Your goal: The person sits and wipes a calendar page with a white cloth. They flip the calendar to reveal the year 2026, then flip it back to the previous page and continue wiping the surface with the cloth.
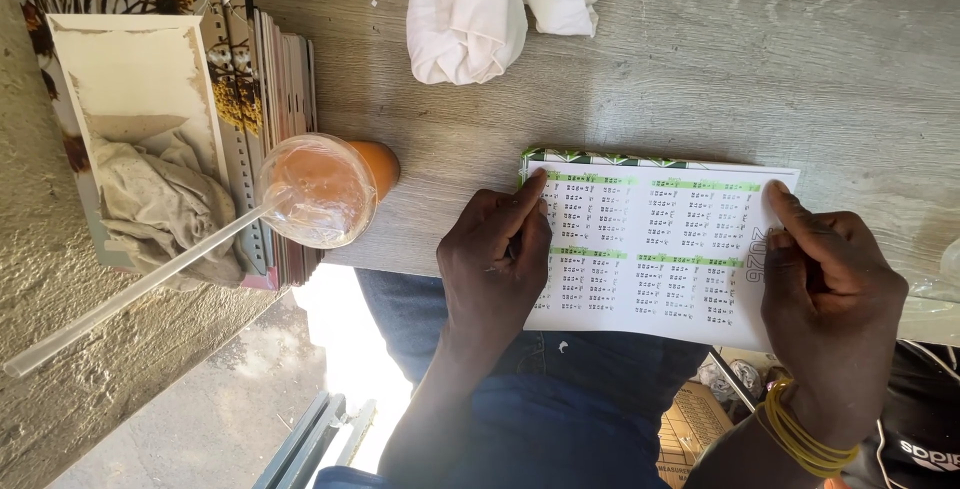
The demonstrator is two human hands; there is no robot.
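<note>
A white calendar sheet [660, 249] with green header bars lies over the near edge of a grey wooden table [760, 69], on top of something with a green patterned border. My left hand [492, 269] rests on the sheet's left side, fingers curled and index finger reaching to its far left corner. My right hand [830, 294] grips the sheet's right edge, thumb and forefinger on the paper. Yellow bands [800, 439] circle my right wrist.
A plastic cup of orange drink [322, 189] with a long straw [130, 294] stands at the table's left. Beside it is a stack of patterned cards [270, 79] topped by a crumpled beige cloth [165, 204]. A white cloth [480, 9] lies at the far edge.
</note>
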